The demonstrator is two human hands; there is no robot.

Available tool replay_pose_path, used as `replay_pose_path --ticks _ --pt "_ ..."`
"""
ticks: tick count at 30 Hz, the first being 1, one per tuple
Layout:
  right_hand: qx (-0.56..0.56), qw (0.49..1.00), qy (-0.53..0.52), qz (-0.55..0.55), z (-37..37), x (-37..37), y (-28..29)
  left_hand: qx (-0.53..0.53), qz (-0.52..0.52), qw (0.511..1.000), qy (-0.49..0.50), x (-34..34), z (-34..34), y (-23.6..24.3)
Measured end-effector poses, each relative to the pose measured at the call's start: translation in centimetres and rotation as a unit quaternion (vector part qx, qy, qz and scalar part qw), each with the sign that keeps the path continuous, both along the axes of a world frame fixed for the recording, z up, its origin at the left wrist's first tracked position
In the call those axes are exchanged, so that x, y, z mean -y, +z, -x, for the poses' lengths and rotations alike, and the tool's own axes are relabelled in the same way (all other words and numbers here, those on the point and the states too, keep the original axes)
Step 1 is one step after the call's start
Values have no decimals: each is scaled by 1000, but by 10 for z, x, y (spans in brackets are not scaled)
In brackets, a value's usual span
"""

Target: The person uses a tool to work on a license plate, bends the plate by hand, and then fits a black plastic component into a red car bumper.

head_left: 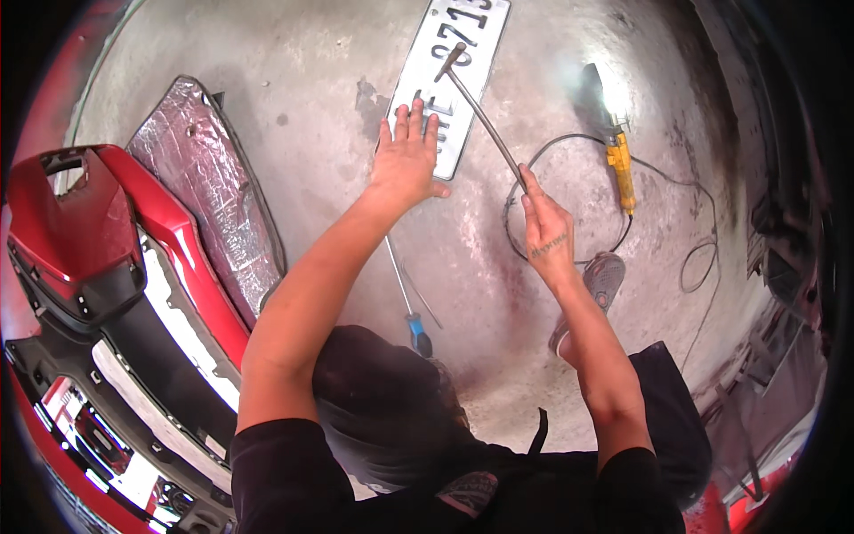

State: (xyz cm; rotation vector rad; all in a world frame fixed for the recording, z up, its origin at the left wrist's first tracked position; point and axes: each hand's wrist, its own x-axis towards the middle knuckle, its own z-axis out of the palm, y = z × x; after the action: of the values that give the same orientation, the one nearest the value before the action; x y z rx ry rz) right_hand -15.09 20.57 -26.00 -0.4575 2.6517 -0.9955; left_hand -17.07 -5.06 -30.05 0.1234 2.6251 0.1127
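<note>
A white rectangular plate with dark characters (450, 155) lies on the concrete floor. My left hand (406, 160) rests on its lower left part with fingers spread. My right hand (547, 222) grips the lower end of a long metal T-handle tool (486, 120), whose crossbar is over the plate's middle. Below my left hand, a blue-handled screwdriver (416, 331) with a long shank lies beside a thin metal rod (421, 298).
At left lie red and black vehicle body panels (182, 245) and a foil-covered panel (203, 173). A lit yellow work lamp (620, 173) with a looping cable is at right. My sandalled foot (603, 283) is beside my right arm.
</note>
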Motion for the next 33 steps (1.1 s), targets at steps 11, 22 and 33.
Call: replay_pose_path --ticks 11,22,33 --pt "-71 996 44 -41 13 10 -5 -55 -32 998 -6 10 -3 -8" --pt "-94 995 32 -17 16 9 -6 -56 -14 998 -20 14 1 -6" --pt "-28 994 52 -95 29 29 -4 -45 -31 998 -31 18 4 -9"
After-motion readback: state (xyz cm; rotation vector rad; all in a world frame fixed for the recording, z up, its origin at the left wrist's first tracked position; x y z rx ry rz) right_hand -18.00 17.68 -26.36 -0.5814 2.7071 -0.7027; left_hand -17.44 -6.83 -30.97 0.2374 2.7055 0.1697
